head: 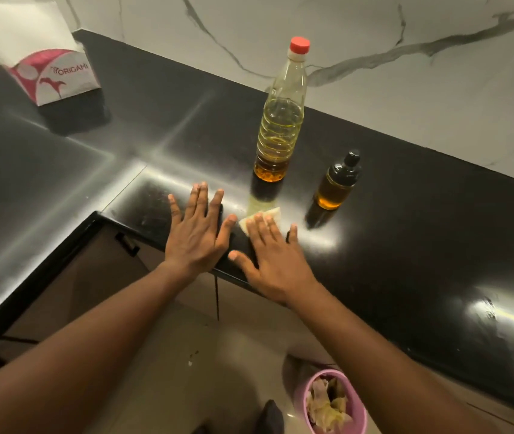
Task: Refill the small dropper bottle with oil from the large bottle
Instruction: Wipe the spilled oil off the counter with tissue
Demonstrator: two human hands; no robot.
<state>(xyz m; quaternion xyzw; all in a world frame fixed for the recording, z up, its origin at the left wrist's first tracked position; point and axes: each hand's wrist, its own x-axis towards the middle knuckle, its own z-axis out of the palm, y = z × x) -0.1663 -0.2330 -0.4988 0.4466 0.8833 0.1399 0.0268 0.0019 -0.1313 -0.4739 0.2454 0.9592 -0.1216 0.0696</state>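
The large clear oil bottle (281, 120) with a red cap stands upright on the black countertop (405, 233), partly filled with yellow oil. To its right stands the small amber dropper bottle (338, 183), its black dropper cap on. My right hand (272, 255) lies flat with straight fingers pressing a folded, oil-stained tissue (265, 216) onto the counter just in front of the large bottle. My left hand (197, 230) rests flat and spread on the counter beside it, holding nothing.
A pink-and-white tissue box (57, 78) sits at the back left. A pink waste bin (333, 402) with crumpled tissues stands on the floor below the counter's edge. A marble wall backs the counter. Cabinet doors with dark handles lie under the counter.
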